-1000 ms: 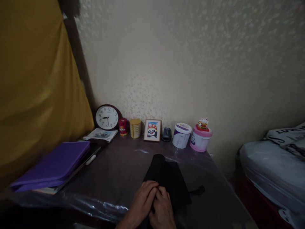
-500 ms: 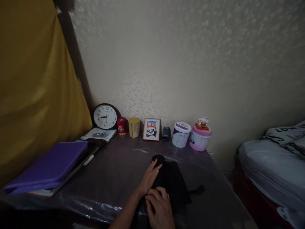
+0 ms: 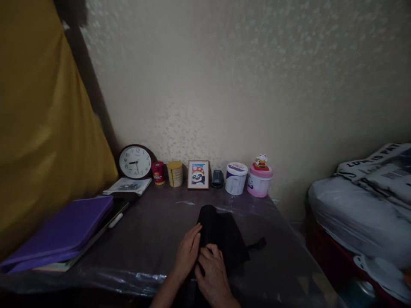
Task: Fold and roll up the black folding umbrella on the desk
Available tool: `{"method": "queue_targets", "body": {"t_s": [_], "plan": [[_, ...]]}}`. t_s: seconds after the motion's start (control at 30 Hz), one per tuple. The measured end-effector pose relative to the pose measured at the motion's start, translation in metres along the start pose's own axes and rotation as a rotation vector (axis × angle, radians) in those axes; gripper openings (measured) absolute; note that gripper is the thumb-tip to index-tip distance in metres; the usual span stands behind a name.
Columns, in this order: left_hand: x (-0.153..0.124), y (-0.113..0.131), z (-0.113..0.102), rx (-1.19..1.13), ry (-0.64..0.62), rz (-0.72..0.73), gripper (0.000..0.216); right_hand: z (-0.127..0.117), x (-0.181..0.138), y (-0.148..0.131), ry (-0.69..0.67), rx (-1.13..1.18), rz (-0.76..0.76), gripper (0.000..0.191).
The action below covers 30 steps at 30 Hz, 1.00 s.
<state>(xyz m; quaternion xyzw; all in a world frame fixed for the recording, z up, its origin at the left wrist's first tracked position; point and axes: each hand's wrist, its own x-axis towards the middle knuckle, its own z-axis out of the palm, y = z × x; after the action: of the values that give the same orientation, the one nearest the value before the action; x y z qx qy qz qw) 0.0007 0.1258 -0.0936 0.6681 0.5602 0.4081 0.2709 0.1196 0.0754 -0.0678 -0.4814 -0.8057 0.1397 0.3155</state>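
Note:
A black cloth (image 3: 231, 239) lies on the table in front of me, partly rolled up. Its rolled part (image 3: 208, 217) forms a thick tube pointing away from me, and the flat part spreads to the right, ending in a thin black strap (image 3: 257, 244). My left hand (image 3: 189, 250) rests along the left side of the roll, its fingers stretched out and close together. Over the near part of the roll, my right hand (image 3: 212, 271) bends its fingers round the cloth. The two hands nearly touch, and they hide the roll's near end.
A dark table (image 3: 144, 239) has a plastic cover. Purple folders (image 3: 64, 231) and a white pen-like object (image 3: 115, 220) lie left. Along the wall stand a clock (image 3: 135, 162), a red can (image 3: 158, 173), a yellow container (image 3: 175, 174), a picture frame (image 3: 198, 174) and two tubs (image 3: 236, 179).
My left hand has slid nearer to me along the roll, and its spread fingers have come together. More of the roll's far end shows. The view has shifted slightly right.

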Motion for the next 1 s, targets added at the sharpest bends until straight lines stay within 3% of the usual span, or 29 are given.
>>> {"method": "queue_targets", "body": {"t_s": [0.1,0.2,0.27,0.37,0.43,0.53,0.8,1.0], "plan": [[-0.025,0.008,0.005,-0.094,-0.084,-0.013,0.05,-0.002,0.0,-0.003,-0.007,0.08,-0.005,0.038],[-0.038,0.007,0.011,-0.22,-0.102,-0.062,0.055,-0.013,0.0,0.002,0.002,0.222,-0.046,0.03],[-0.042,0.007,0.012,-0.192,-0.111,-0.061,0.056,-0.024,-0.001,0.018,0.095,0.276,-0.01,0.027],[-0.048,0.01,0.015,0.004,-0.123,-0.002,0.06,-0.04,-0.006,0.059,0.403,0.236,0.192,0.032],[-0.053,0.013,0.018,0.118,-0.117,0.023,0.067,-0.047,-0.01,0.087,0.539,0.196,0.362,0.043],[-0.058,0.013,0.022,0.163,-0.11,-0.007,0.073,-0.049,-0.015,0.111,0.509,0.283,0.473,0.051],[-0.057,0.019,0.022,0.171,-0.12,-0.113,0.075,-0.05,-0.007,0.083,0.408,0.496,0.448,0.048],[-0.057,0.024,0.021,0.168,-0.126,-0.127,0.076,-0.046,-0.011,0.072,0.441,0.857,0.702,0.069]]}}
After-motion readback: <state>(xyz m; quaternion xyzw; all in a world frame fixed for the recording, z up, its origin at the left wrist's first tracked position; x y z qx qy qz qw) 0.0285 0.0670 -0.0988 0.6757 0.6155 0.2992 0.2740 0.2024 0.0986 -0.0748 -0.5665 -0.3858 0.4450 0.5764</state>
